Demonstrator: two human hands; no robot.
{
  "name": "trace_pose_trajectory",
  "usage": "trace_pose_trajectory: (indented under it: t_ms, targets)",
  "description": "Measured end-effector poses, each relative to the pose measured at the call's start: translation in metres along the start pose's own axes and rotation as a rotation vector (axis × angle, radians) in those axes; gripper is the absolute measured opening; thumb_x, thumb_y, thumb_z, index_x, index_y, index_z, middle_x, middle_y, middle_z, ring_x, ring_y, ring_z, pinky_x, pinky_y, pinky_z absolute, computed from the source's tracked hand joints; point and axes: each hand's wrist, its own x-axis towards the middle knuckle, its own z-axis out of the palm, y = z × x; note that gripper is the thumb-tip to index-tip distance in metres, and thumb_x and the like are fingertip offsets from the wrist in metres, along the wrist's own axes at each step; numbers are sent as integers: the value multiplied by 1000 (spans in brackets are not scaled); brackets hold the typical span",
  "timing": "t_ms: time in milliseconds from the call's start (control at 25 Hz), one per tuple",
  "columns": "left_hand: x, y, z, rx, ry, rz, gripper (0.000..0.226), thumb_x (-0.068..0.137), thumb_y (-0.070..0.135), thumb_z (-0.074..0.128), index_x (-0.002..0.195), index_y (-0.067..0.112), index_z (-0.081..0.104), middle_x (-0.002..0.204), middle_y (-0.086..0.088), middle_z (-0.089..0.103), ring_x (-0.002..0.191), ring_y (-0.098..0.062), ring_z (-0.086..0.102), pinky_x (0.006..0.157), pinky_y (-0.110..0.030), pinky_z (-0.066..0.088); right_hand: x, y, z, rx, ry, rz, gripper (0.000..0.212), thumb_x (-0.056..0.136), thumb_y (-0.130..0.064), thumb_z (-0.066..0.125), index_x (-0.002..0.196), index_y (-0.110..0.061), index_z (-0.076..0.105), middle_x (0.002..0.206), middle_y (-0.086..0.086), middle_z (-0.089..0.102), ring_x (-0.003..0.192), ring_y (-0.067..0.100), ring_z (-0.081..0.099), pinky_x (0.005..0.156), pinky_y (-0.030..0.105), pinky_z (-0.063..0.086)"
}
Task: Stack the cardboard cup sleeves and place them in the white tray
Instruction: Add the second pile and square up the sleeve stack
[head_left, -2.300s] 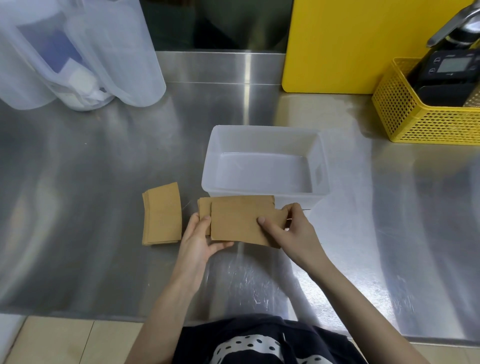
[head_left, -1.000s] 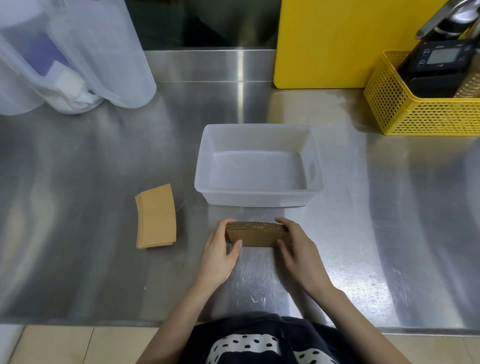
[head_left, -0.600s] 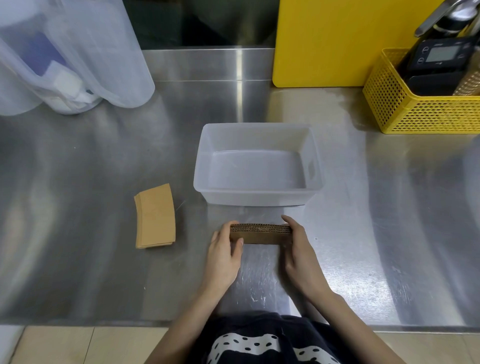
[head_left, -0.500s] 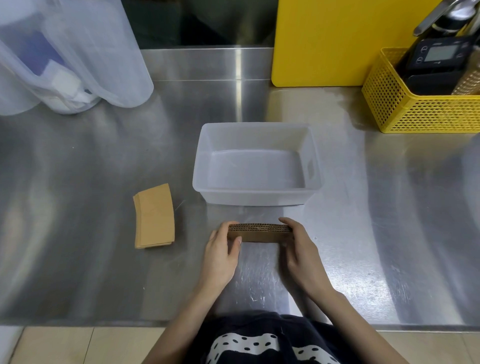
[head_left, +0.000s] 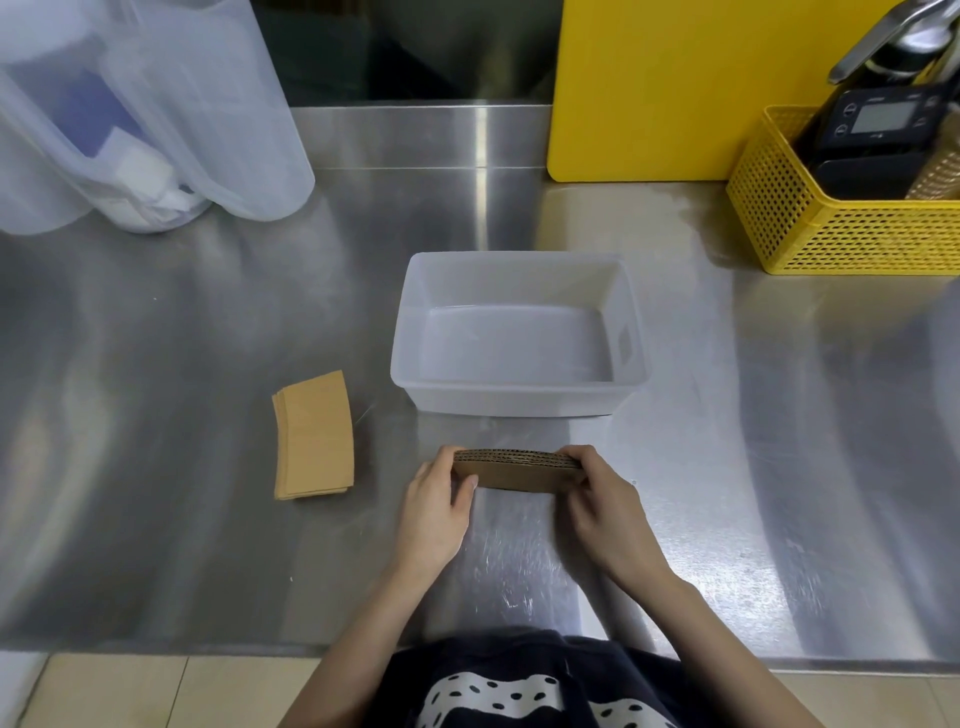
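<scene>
Barely shifted since a moment ago, both hands — left hand (head_left: 434, 512), right hand (head_left: 605, 506) — clasp the sleeve stack (head_left: 516, 469) on edge, squaring it near the empty white tray (head_left: 511, 402) — another pile (head_left: 314, 435) waits left.

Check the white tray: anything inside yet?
No. The white tray shows a bare floor and walls, nothing inside. Its near inside wall is hidden by the rim. Both hands hold the sleeve stack in front of it.

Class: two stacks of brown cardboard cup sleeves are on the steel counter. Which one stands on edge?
The stack of brown cardboard sleeves gripped between the left hand and right hand; the other stack lies flat, untouched.
</scene>
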Motion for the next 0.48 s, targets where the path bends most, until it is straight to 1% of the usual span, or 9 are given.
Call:
trace_pose_trajectory:
  t_ms: [40,120,160,200,240,280,360,400,480]
  targets:
    - [0,0,-2,3,-2,-11,27,88,19,49,113,7,51,99,-11,61,88,-23,57,72,-24,37,1,-3,-2,8,-8,-9,32,83,4,44,112,-9,51,104,11,64,90,22,58,75,5,39]
    - [1,0,-8,-23,-6,-13,26,88,19,50,111,6,51,104,-13,64,90,-27,59,76,-30,44,3,-10,-6,30,-18,-21,29,85,1,46,111,-10,52,102,10,64,91,24,59,82,21,46]
    - [1,2,-13,-48,-4,-9,25,87,19,51,109,7,51,105,-11,64,90,-28,60,79,-33,46,4,-15,-7,46,-23,-22,28,85,0,46,110,-11,52,102,8,63,92,23,59,83,23,48]
    - [0,4,-18,-75,1,1,23,87,18,52,108,8,52,106,-9,65,90,-27,60,81,-34,47,5,-19,-8,65,-28,-22,28,85,0,46,110,-12,52,102,7,63,92,22,59,82,19,47]
    - [0,6,-24,-103,12,10,23,86,17,52,108,9,53,105,-5,65,91,-24,61,81,-31,47,6,-24,-10,82,-31,-23,28,85,0,46,109,-13,52,102,6,63,92,21,59,80,14,46]
    - [0,8,-31,-133,30,17,23,86,16,53,109,10,53,103,0,64,90,-21,60,80,-24,45,7,-28,-11,93,-32,-27,27,85,-1,46,108,-13,53,103,6,62,92,21,59,79,14,46]
    - [2,11,-43,-205,80,11,22,86,14,54,108,14,53,93,11,59,80,-5,58,69,-6,41,11,-38,-12,91,-39,-38,25,85,-3,48,108,-12,54,104,8,60,89,22,58,83,26,49]
    - [4,12,-49,-248,107,1,20,85,12,54,105,17,52,89,14,56,73,1,57,65,-2,39,14,-44,-11,84,-51,-42,24,85,-6,50,108,-11,55,104,8,58,86,21,58,83,30,49]
    - [7,11,-60,-337,158,-6,19,85,9,54,97,24,48,86,13,54,68,11,55,65,-1,40,20,-56,-9,86,-92,-56,22,85,-9,52,107,-11,55,103,7,56,79,16,57,79,27,49]
